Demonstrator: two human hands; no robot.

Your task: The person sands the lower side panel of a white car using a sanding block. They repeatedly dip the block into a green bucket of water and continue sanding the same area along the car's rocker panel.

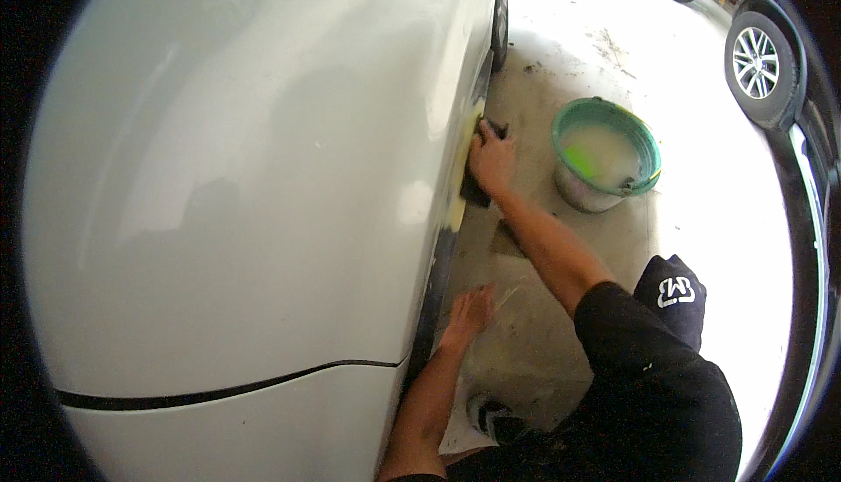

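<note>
Right hand [492, 159], fingers grasping a dark sanding block [477, 186], presses the white car panel [263, 175]; left hand [469, 314] rests released at six o'clock; green bucket [604, 156] at three o'clock.

Bright, stained concrete floor [613, 245]; dark parked car [788, 88].

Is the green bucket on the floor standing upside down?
No, the green bucket stands upright on the floor with its open mouth up, showing cloudy liquid inside.

Daylight blows out the floor [701, 245] upper right; soft glare on the white car panel [245, 175]; fisheye bends edges, corners black.
</note>
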